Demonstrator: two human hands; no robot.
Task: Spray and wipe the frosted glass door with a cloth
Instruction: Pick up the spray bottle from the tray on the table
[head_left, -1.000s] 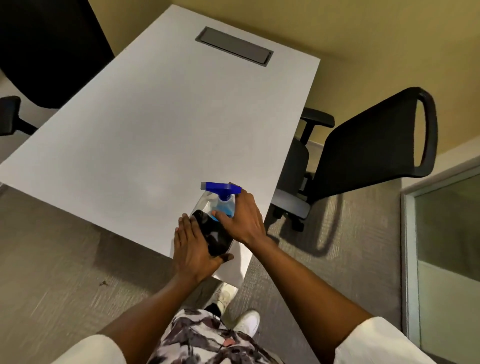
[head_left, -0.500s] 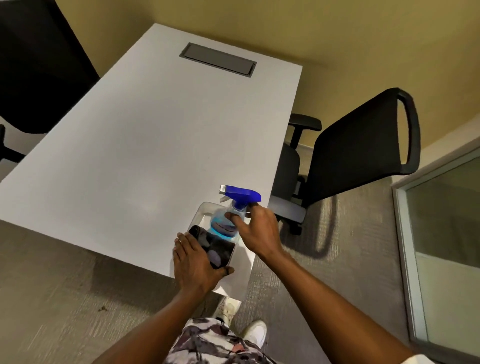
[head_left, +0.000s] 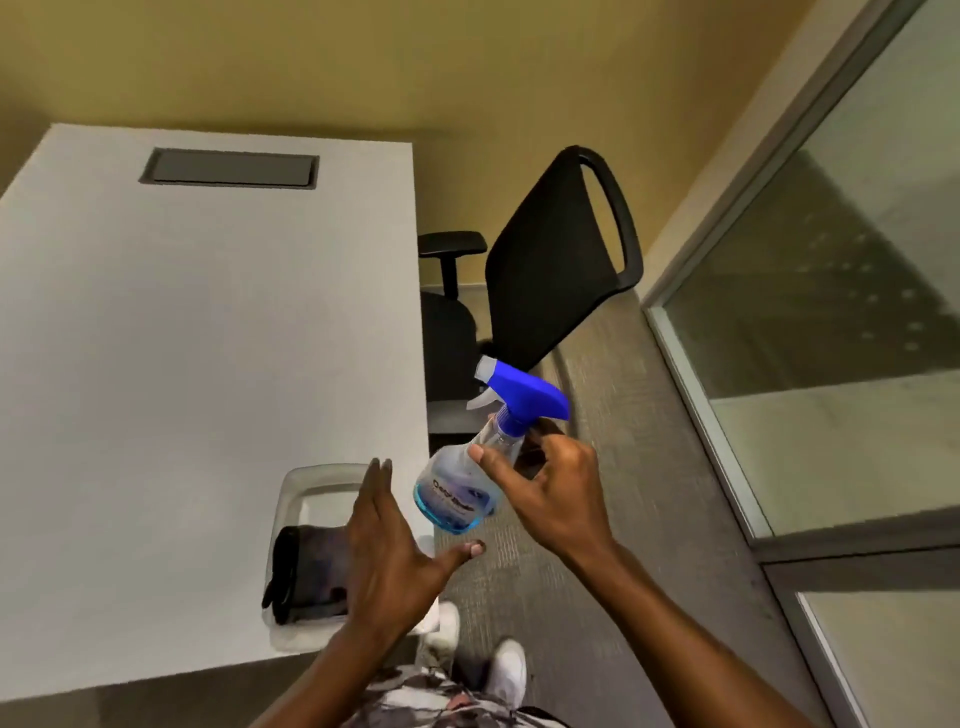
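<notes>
Bench (head_left: 208, 364): white; clear tray (head_left: 322, 475) at its near right corner.
Cloth (head_left: 306, 571): dark, folded in the tray, long axis along the bench's depth.
Frosted glass door (head_left: 857, 457): well off the bench's right edge.
Right hand (head_left: 556, 499): fingers grasp spray bottle (head_left: 457, 493) by the neck, just beyond the bench's right edge.
Left hand (head_left: 389, 566): nearer the cloth, over the same bench corner; fingers straight, released, holding nothing.

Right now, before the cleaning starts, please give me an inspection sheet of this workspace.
Surface: white table; a clear tray sits at its near corner.
Job's things: dark cloth lying in the tray; spray bottle, blue liquid, held off the table.
Clutter: nothing seen.
Hands: right hand grips the bottle neck; left hand open, fingers straight, over the cloth.
Cables: nothing seen; grey hatch in the tabletop is closed.
Surroundings: black office chair beside the table; frosted glass door at right.
</notes>
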